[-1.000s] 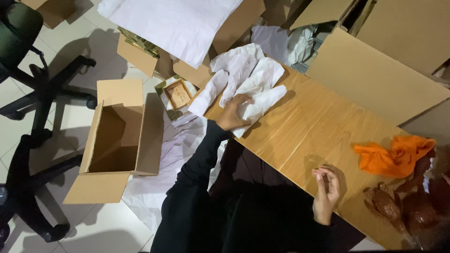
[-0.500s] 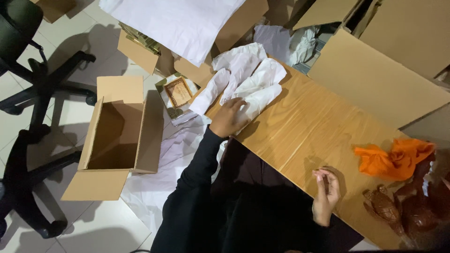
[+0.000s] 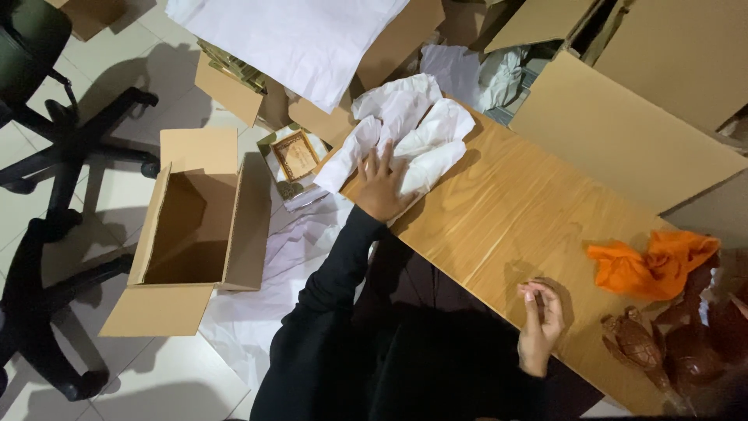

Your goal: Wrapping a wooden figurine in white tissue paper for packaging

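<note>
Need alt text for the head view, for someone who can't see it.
Left hand presses flat on crumpled white paper at the end of a wooden table; right hand hovers empty near the table's edge. An open cardboard box sits on the floor.

- An open cardboard box (image 3: 195, 230) stands on the tiled floor.
- An orange cloth (image 3: 650, 265) lies on the wooden table (image 3: 514, 210).
- Brown turtle figures (image 3: 633, 343) sit beside it.
- A black office chair (image 3: 47, 101) stands at the left.
</note>
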